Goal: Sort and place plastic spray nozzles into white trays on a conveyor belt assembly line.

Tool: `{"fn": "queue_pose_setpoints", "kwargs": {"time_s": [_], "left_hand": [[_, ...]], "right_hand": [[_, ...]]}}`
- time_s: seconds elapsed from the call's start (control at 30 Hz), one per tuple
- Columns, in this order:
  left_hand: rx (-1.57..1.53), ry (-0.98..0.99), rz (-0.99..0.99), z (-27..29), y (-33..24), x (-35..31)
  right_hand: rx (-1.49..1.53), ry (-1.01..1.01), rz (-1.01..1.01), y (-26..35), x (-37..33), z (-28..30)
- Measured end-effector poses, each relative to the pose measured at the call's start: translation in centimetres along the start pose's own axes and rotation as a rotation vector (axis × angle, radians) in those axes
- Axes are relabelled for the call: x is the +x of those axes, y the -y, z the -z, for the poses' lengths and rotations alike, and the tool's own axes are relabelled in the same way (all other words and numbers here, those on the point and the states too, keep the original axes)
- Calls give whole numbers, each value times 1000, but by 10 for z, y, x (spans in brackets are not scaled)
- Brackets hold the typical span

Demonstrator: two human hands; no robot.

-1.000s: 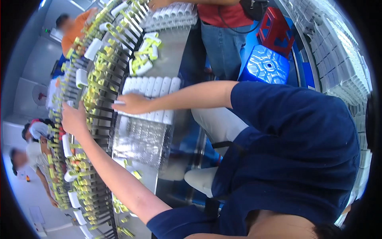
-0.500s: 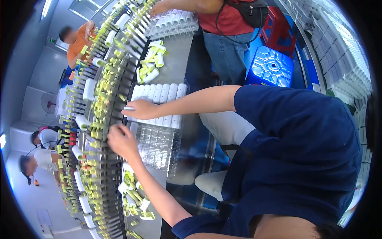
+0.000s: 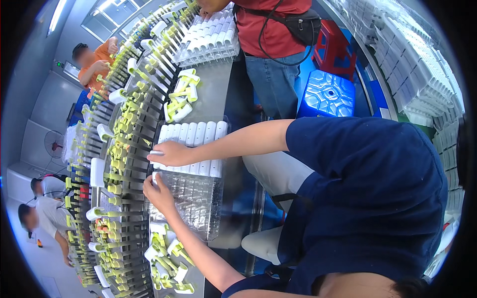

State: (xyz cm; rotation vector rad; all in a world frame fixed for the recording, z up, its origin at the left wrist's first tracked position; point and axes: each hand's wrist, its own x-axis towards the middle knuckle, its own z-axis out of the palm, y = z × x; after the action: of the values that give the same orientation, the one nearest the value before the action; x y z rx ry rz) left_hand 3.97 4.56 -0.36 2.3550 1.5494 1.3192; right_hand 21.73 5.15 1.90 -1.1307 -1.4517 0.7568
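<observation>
Here, right hand (image 3: 172, 153) and left hand (image 3: 160, 195) sit at the tray's (image 3: 196, 198) edge nearest the rack (image 3: 137, 171).
The right grasps a white piece (image 3: 156, 153); the left touches a second piece (image 3: 156, 177), grip unclear. Bare table (image 3: 214, 84) opens between green parts (image 3: 180, 95) and table edge.

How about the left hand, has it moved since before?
Yes: toward the clear tray. The left hand, earlier out over the racked yellow-green pieces, is now at that tray.
</observation>
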Motion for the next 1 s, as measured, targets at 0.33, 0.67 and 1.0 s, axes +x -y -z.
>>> {"fn": "queue_pose_setpoints", "kwargs": {"time_s": [0.33,0.67,1.0], "left_hand": [[-223,-139,227,4,-17,4],[-137,-41,143,17,-26,-2],[-153,-24,157,7,-22,3]], "right_hand": [[28,-34,-1,-8,3,-2],[66,52,-27,3,-3,-3],[72,-34,38,-17,7,-7]]}}
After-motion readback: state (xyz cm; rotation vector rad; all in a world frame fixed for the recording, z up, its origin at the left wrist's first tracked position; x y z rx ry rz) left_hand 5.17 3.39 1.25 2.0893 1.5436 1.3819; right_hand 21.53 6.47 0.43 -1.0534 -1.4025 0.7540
